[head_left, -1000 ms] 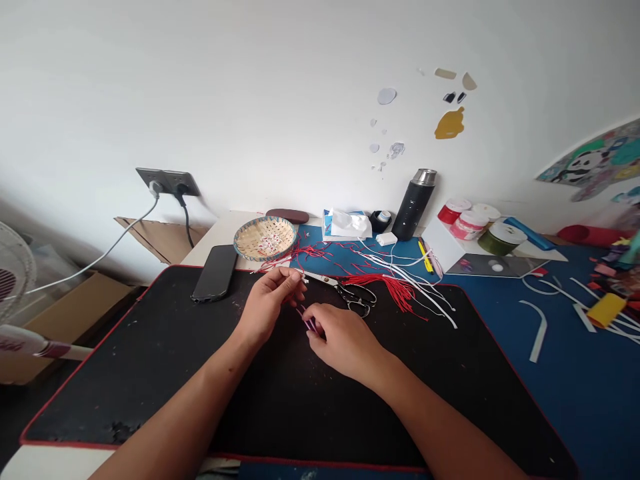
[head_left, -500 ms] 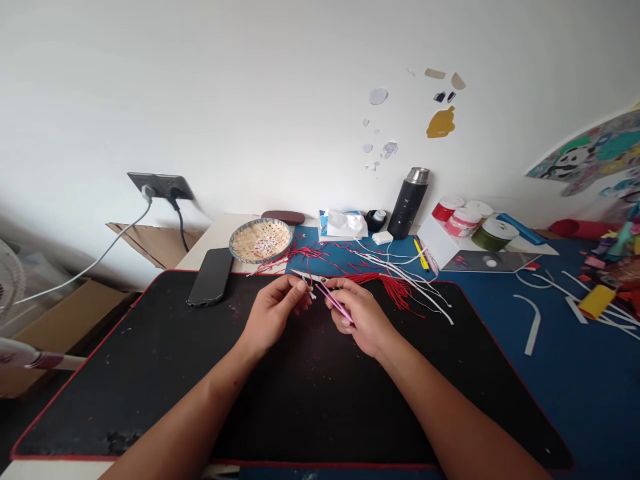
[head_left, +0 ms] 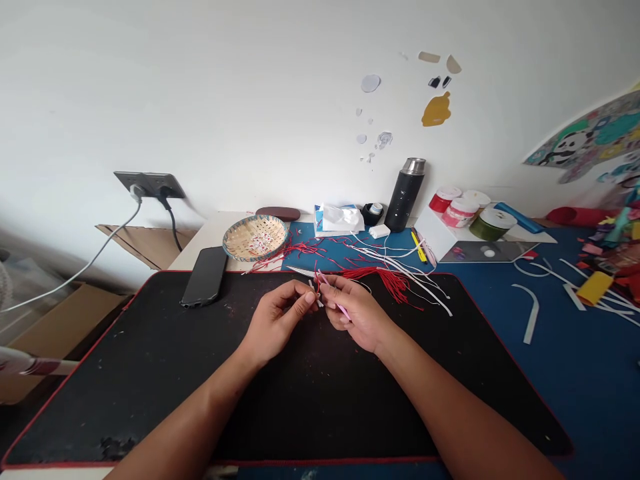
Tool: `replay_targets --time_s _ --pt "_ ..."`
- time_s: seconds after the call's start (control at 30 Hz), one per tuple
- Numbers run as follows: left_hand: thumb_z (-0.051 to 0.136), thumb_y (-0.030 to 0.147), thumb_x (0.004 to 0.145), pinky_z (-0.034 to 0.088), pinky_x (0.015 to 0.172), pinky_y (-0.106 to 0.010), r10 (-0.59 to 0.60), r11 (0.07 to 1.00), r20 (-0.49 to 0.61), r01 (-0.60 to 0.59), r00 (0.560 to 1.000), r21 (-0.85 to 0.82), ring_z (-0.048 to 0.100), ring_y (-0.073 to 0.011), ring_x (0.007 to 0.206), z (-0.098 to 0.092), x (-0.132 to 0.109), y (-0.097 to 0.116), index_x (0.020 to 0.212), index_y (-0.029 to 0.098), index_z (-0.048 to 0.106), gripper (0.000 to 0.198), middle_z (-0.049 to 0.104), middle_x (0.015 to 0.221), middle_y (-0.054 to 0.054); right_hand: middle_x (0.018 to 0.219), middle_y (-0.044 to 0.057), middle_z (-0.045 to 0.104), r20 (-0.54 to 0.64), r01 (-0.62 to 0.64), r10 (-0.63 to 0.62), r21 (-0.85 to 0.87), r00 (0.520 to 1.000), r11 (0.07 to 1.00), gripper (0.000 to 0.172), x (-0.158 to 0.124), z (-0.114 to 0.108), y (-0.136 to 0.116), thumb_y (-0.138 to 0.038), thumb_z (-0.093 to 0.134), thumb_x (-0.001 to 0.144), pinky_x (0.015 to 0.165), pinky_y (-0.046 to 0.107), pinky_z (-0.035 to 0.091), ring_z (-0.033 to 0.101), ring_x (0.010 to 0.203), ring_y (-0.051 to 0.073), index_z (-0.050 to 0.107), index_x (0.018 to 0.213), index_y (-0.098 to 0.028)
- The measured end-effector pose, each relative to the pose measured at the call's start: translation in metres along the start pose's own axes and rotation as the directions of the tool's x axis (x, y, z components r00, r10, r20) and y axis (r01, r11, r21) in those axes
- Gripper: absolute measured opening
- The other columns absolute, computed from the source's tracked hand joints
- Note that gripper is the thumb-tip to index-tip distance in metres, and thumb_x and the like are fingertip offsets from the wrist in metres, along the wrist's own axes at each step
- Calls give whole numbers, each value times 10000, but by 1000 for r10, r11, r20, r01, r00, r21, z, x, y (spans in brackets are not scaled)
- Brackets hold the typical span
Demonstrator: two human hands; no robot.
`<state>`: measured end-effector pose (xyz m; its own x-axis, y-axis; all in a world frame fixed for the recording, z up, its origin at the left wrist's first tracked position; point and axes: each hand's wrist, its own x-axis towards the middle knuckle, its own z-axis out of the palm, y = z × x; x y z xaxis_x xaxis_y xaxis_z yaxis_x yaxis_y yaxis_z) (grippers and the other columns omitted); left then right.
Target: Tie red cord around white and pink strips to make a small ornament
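My left hand (head_left: 283, 313) is closed, its thumb and forefinger pinching a small piece of red and white cord (head_left: 315, 293). My right hand (head_left: 357, 310) is wrapped round slim pink-purple tweezers (head_left: 343, 309), their tips up close to the cord at the left fingertips. Both hands meet above the black desk mat (head_left: 310, 400). Just behind them a pointed silver blade (head_left: 300, 271), apparently of scissors, lies partly hidden by the fingers. A bundle of red cords (head_left: 393, 283) and longer white cords (head_left: 420, 277) lie beyond my right hand.
A woven basket (head_left: 256, 239) with small red and white bits stands behind a phone (head_left: 204, 277). Farther back are a tissue pack (head_left: 340, 219), a black flask (head_left: 406, 197) and a white box (head_left: 435, 233) bearing paint jars. Paper strips (head_left: 533, 313) lie at right.
My hands have come closer together, and the tweezers have moved up against the cord at the left fingertips. The view has shifted slightly.
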<state>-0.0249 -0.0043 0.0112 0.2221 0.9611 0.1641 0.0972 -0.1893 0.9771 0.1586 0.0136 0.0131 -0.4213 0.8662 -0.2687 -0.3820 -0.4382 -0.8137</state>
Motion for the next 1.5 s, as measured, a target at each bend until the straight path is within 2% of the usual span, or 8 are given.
replay_targets --time_s 0.2,0.4,0.57,0.67,0.77,0.97,1.2,1.5 --pt "688 514 959 472 736 -298 30 998 19 -31 999 49 618 -197 760 2 0 3 847 198 738 339 725 810 -48 571 -111 391 38 -36 37 -25 999 999 449 1 -3 4 -503 894 771 436 208 126 299 424 29 593 854 -180" --pt "692 518 951 467 735 -298 33 998 9 -33 999 61 614 -195 755 2 -1 6 816 200 730 347 715 793 -44 550 -116 396 29 -12 14 -81 999 997 473 -1 0 2 -501 920 731 428 205 133 288 423 34 608 887 -181" --pt "755 522 906 483 669 -275 -40 996 -6 40 999 -79 611 -182 773 6 1 4 937 204 675 329 689 865 -40 538 -121 371 1 35 -35 -93 999 995 459 2 -1 3 -507 905 730 419 204 149 303 414 41 605 866 -187" --pt "816 512 855 501 612 -259 -111 975 45 118 993 -186 633 -175 766 9 3 1 1015 215 608 396 690 906 -39 526 -123 368 -20 67 -69 -103 997 992 432 3 -3 5 -490 891 747 416 203 154 299 408 42 603 862 -190" --pt "827 495 847 511 591 -263 -153 962 71 165 986 -217 657 -174 731 10 6 -1 979 202 603 392 691 845 -29 524 -120 371 -23 103 -107 -124 994 987 400 3 -4 6 -474 873 774 418 204 167 314 415 48 613 879 -189" --pt "879 434 793 459 546 -243 -202 943 4 196 979 -270 620 -143 638 7 9 -2 891 175 677 343 684 755 -15 539 -111 401 -7 124 -126 -159 992 980 403 3 -3 7 -493 864 783 415 209 175 314 419 55 622 909 -196" --pt "954 347 696 410 527 -209 -342 738 31 289 939 -609 602 -113 605 0 12 -2 866 169 714 343 708 752 -19 578 -105 387 -12 122 -123 -82 992 989 454 2 -3 0 -567 846 802 438 230 122 279 423 44 631 928 -187" --pt "961 322 701 411 532 -205 -378 683 123 366 918 -632 602 -110 603 3 10 -4 872 161 740 323 709 750 -27 587 -105 371 -10 135 -136 -53 991 989 438 2 -5 0 -550 850 810 453 241 116 269 428 38 673 958 -178"
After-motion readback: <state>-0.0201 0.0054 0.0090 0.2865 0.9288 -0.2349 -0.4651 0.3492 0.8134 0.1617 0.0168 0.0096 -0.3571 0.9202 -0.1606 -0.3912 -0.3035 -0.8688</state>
